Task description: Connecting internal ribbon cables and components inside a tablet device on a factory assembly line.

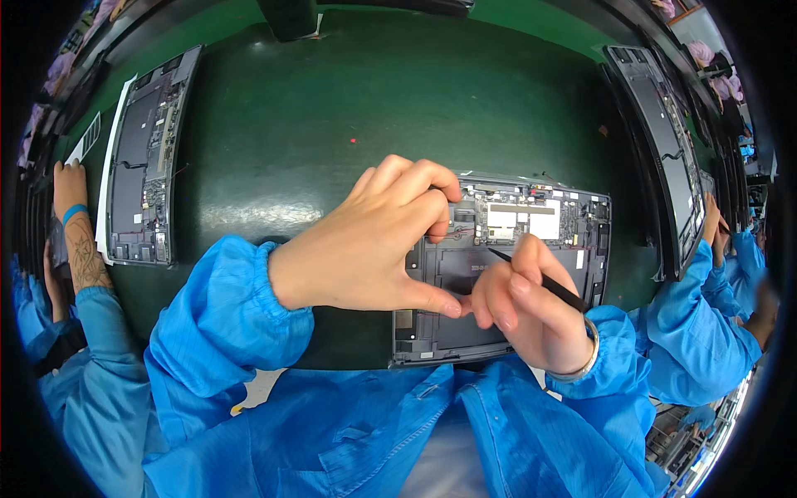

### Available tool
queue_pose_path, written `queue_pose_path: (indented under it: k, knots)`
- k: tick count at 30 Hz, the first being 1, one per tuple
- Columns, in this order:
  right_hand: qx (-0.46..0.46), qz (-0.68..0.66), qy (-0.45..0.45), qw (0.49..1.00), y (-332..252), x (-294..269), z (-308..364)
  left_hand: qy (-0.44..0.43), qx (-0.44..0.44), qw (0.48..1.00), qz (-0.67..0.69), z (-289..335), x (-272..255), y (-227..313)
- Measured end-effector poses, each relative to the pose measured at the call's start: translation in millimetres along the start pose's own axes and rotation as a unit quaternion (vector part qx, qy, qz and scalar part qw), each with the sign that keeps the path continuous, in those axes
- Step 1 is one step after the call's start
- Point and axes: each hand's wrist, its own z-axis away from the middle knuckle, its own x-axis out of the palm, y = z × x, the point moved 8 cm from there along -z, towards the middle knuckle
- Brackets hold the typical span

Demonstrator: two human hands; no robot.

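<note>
An opened laptop base [594, 278] lies on the table before me, its battery and circuit boards uncovered. My left hand [369, 236] reaches over its left side, fingers bent and spread apart from the outstretched thumb. The fingertips rest near the upper left of the base; whether they touch it I cannot tell. Black tweezers [558, 290] are pinched in my right hand [535, 311], their pointed tip up and left over the middle of the base. My left thumb tip meets the right hand's fingers. Both hands hide part of the battery.
Another opened laptop base [149, 166] stands at the left, beside a co-worker's hand [70, 187]. A further base [664, 149] lies at the right, near another co-worker's sleeve [689, 324]. A dark stand [290, 18] rises at the green table's [398, 91] far edge.
</note>
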Motion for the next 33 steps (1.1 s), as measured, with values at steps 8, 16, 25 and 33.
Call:
queue_pose_path:
  k: [8, 16, 25, 33]
  knots:
    - [-0.260, 0.483, -0.266, 0.793, -16.8, 39.3, 28.3, 0.025, -0.029, 0.999, 0.031, 2.0, 4.2, -8.9]
    - [-0.382, 0.670, -0.200, 0.604, -41.3, 14.0, 5.6, 0.149, -0.038, 0.987, -0.042, 6.1, 0.9, -1.8]
    - [-0.352, 0.667, -0.219, 0.620, -34.1, 7.7, -13.3, 0.183, -0.038, 0.981, -0.056, 5.1, -0.8, 0.3]
    - [-0.357, 0.708, -0.219, 0.568, -20.8, 13.5, -12.7, 0.179, -0.050, 0.981, -0.062, 2.0, -0.3, 0.8]
